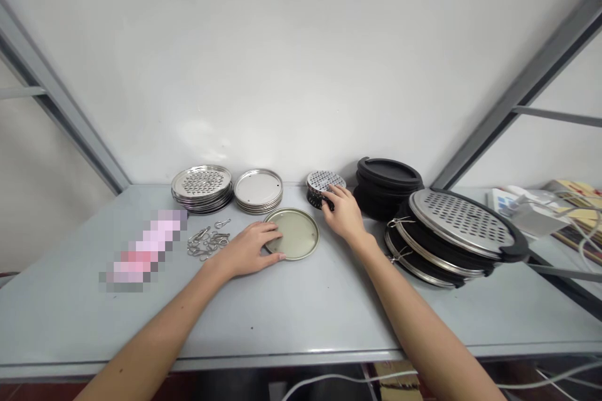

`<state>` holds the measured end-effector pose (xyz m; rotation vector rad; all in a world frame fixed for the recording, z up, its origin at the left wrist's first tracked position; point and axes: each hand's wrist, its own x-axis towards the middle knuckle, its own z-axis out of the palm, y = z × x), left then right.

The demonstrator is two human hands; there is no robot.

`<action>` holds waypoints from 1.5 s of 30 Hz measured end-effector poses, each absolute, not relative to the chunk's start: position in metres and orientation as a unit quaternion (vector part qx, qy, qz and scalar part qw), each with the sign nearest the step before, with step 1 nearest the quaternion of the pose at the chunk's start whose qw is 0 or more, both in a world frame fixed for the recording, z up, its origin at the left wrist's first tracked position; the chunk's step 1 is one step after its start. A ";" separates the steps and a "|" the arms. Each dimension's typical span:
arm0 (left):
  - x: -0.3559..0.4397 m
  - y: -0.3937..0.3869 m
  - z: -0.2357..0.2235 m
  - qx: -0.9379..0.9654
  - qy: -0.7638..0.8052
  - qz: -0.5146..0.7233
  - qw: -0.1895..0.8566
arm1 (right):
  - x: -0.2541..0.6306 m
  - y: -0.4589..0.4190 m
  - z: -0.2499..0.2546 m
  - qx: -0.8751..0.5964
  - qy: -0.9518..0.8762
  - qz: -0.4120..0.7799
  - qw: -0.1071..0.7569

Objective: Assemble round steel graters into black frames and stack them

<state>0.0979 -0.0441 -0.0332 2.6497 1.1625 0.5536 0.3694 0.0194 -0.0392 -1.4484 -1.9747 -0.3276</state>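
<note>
A round, shallow metal plate point(297, 233) with a pale greenish inside lies on the table in front of me. My left hand point(254, 249) is at its left edge, thumb on the near rim and fingers over the inside. Farther back and to the right stands a short stack of small perforated metal discs point(323, 180). My right hand point(344, 212) reaches to this stack, fingers apart and bent at its right side; whether a disc is pinched cannot be made out. Left of the plate lies a loose pile of small metal clips point(203, 243).
Along the wall stand larger perforated plates point(202, 182), plain round plates point(258, 188) and black rings point(389, 172). Assembled perforated discs with black rims point(463, 219) lean in a pile at right. A pixelated pink item point(148, 250) lies left. Cables and a white box point(536, 216) are far right.
</note>
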 end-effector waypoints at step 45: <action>0.096 -0.034 -0.023 0.776 0.471 0.419 0.011 | 0.333 -0.022 -0.007 -0.381 -0.788 -0.032 0.484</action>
